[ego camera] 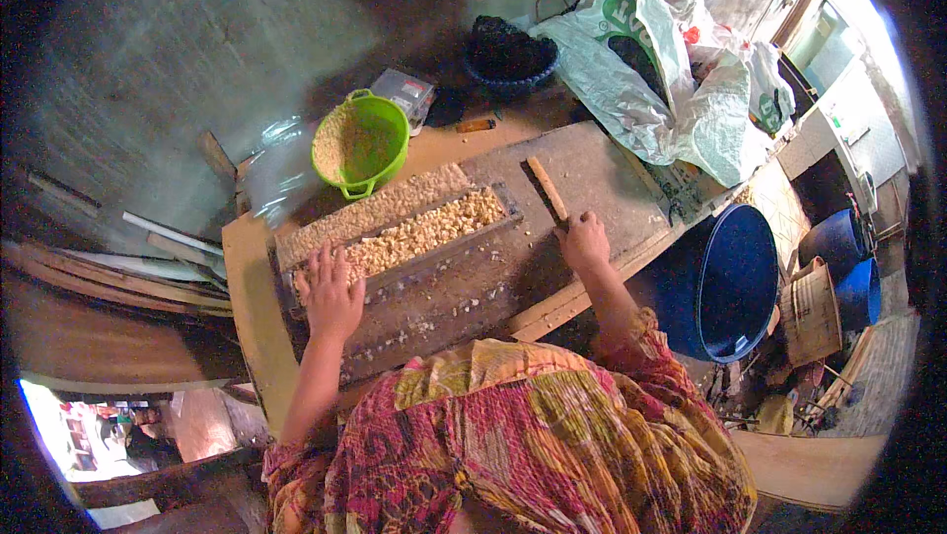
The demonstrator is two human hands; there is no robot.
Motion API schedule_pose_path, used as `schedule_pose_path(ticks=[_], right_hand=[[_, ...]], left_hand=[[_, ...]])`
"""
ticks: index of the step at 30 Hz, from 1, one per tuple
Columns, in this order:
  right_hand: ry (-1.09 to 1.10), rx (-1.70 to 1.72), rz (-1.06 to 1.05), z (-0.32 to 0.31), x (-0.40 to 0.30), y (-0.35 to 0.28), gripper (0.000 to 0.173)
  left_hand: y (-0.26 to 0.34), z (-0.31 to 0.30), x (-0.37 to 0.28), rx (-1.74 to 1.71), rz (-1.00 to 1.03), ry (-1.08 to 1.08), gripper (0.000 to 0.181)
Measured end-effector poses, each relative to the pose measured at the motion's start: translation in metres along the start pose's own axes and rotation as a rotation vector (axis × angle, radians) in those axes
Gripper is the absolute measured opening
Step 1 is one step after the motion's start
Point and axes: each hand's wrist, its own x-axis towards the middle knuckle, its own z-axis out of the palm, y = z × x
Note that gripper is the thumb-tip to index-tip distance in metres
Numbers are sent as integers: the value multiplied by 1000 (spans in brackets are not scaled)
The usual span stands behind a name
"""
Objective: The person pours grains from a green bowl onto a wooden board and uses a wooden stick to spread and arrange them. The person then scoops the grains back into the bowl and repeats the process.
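Observation:
My left hand (333, 296) lies flat with its fingers spread on the left end of a long wooden mould (429, 259). Pale, lumpy soybean-like pieces (436, 227) fill the mould. Behind it, touching or nearly so, lies a pressed slab of the same stuff (385, 201). My right hand (586, 242) is closed around the near end of a narrow wooden stick (547, 188), whose far end points away from me over the board (592, 157). A green plastic colander (399, 138) with more of the pieces stands behind the slab.
A clear plastic box (405, 94), an orange lighter-like object (476, 126) and a dark basin (510, 64) are at the back. Large white plastic sacks (651, 68) lie at the back right. A big blue barrel (740, 282) stands right of the table. Crumbs dot the board.

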Motion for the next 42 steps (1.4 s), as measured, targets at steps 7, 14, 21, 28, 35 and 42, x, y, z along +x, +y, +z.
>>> schedule_pose_path(ticks=[7, 14, 21, 28, 35, 42], right_hand=[[-70, 138, -53, 18, -1, 22, 27], [-317, 898, -227, 11, -38, 22, 18], [-322, 946, -171, 42, -57, -20, 28], [-447, 1064, -59, 48, -65, -27, 29], [-570, 1074, -154, 75, -94, -89, 24], [-490, 1150, -39, 61, -100, -93, 21]], left_hand=[[-44, -1, -27, 21, -200, -18, 57], [-59, 8, -37, 21, -193, 80, 58], [-59, 2, -34, -67, -234, 28, 63], [-77, 13, -43, -293, -247, 102, 67], [-100, 24, -49, -566, -270, 144, 70], [-105, 21, -47, -700, -372, 189, 68]])
